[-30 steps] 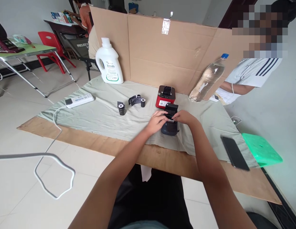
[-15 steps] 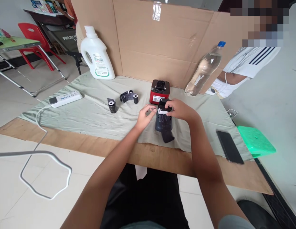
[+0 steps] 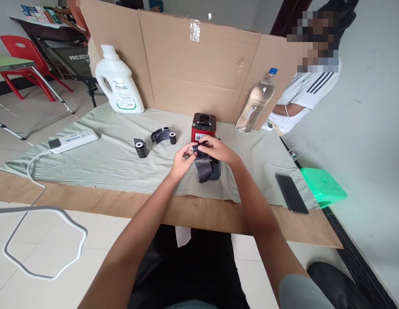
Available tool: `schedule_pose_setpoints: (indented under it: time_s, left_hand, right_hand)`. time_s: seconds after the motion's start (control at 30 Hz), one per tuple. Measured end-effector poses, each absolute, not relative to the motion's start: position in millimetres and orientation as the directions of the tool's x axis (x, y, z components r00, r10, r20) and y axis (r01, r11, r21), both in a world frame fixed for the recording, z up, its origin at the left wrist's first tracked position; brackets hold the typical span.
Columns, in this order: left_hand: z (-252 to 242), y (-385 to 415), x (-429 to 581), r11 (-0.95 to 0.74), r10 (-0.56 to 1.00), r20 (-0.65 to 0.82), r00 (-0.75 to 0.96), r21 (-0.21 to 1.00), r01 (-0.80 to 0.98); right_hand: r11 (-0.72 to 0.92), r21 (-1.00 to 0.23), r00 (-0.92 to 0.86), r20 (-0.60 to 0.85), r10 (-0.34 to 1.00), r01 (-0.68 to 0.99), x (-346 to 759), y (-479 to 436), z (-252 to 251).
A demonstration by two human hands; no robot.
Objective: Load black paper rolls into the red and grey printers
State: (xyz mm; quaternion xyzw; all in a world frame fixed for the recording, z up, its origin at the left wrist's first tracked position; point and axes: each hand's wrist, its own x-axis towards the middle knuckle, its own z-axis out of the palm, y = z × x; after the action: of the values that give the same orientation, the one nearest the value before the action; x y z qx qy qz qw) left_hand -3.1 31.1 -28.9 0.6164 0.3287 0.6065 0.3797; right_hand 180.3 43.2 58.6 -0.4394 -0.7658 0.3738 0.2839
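Observation:
Between my hands is a black ribbon roll [image 3: 203,165], its loose strip hanging down toward me. My left hand [image 3: 183,161] grips the roll's left end, and my right hand [image 3: 217,149] holds it from the right and above. A dark device [image 3: 215,170] lies partly hidden beneath the roll and my right hand. Just behind stands a red and black printer [image 3: 204,124]. To the left, one black roll [image 3: 140,149] stands upright, and a partly unwound ribbon with two cores [image 3: 163,135] lies near it.
A white jug [image 3: 119,83] and a clear bottle [image 3: 256,103] stand by the cardboard panel [image 3: 199,68]. A power strip [image 3: 74,140] lies left, a phone [image 3: 291,193] right. A person in a white shirt [image 3: 318,92] is behind, right; a green stool [image 3: 323,186] stands beside the table.
The roll has come off the top of the dark device toward the left. My left hand has closed on its end. The whole view has shifted right.

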Motion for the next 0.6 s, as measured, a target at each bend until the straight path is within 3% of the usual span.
schedule_pose_setpoints:
  time_s: [0.17,0.37,0.5,0.6]
  left_hand:
    - [-33.5,35.8,-1.2,-0.436,0.900,0.435,-0.028,0.895,-0.095]
    - [-36.4,39.1,-1.8,-0.402,0.915,0.395,-0.077,0.908,-0.122]
    - [-35.8,39.3,-2.9,-0.392,0.918,0.381,-0.107,0.915,-0.100]
    - [-35.0,37.1,-3.2,-0.404,0.913,0.396,-0.093,0.910,-0.089]
  right_hand:
    - [0.171,-0.954,-0.440,0.048,0.897,0.245,175.6,56.2,39.8]
    - [0.022,-0.992,-0.311,-0.017,0.950,0.123,170.0,60.0,26.1]
    - [0.060,-0.998,-0.359,0.047,0.932,0.023,166.9,61.0,21.1]
    - [-0.003,-1.000,-0.294,0.004,0.956,-0.024,163.6,60.5,21.0]
